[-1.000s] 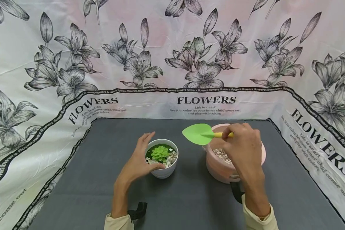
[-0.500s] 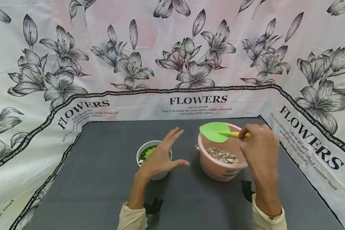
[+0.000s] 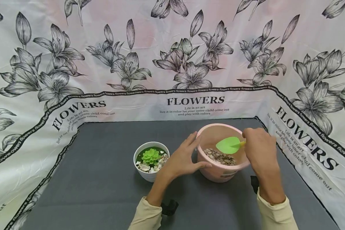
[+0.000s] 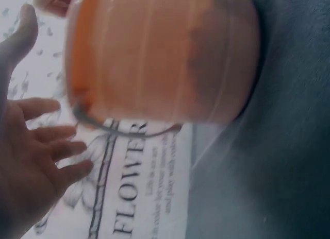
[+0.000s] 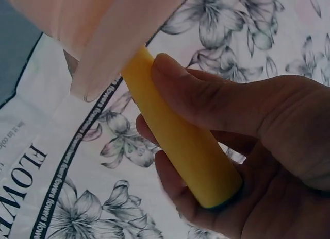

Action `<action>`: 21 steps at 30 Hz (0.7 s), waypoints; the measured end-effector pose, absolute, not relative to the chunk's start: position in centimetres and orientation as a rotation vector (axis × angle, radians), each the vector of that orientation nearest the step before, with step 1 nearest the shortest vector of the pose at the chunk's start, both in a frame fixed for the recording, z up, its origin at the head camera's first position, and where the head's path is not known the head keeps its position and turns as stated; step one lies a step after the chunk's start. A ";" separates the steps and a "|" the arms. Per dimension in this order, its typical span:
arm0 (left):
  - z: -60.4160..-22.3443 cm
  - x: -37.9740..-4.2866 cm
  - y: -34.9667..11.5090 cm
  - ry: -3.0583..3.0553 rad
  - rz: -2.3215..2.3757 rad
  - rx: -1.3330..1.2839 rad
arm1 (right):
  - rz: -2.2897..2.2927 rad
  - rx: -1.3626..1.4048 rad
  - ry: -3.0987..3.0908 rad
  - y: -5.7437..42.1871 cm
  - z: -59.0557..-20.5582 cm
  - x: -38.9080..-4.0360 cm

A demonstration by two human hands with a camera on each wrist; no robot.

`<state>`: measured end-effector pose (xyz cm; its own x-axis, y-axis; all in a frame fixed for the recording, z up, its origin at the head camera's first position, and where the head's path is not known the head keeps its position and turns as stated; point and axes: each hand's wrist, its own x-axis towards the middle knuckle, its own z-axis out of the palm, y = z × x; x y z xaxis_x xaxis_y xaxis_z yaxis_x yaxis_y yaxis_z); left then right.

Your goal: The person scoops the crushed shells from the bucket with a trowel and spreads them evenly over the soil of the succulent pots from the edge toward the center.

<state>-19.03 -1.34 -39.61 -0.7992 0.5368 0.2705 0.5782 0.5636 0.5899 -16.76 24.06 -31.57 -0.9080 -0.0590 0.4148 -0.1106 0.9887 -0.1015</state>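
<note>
A toy-like trowel with a green blade (image 3: pixel 228 145) has its yellow handle (image 5: pixel 178 141) gripped by my right hand (image 3: pixel 260 151). Its blade is inside the pink bucket (image 3: pixel 215 174), over the brown and white gravel (image 3: pixel 219 156). Whether the tip touches the gravel I cannot tell. My left hand (image 3: pixel 181 159) is at the bucket's left side, thumb and fingers spread apart. In the left wrist view, that hand (image 4: pixel 31 156) appears just off the bucket's rim. Left of it stands a small white pot (image 3: pixel 148 176) with a green succulent (image 3: pixel 151 156) and pale stones.
Dark grey cloth (image 3: pixel 103 185) covers the table. A white flower-print sheet (image 3: pixel 126 105) rises along the back and both sides. A thin bucket handle (image 4: pixel 129 132) hangs at the bucket's side in the left wrist view.
My left hand has moved right, from around the white pot to the bucket's left side. The right hand has brought the trowel rightward and down, its blade now inside the bucket.
</note>
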 end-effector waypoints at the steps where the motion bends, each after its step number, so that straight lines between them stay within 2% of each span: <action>1: -39.8 -19.1 -0.9 -2.735 -1.028 -0.980 | 0.124 0.146 -2.706 23.9 -31.7 -17.0; 8: -40.7 -19.0 0.6 -2.794 -1.045 -0.893 | -0.073 0.302 -2.634 22.2 -32.8 -18.2; 21: -40.8 -19.0 0.3 -2.783 -1.094 -0.890 | 0.077 0.296 -2.781 22.4 -35.1 -18.1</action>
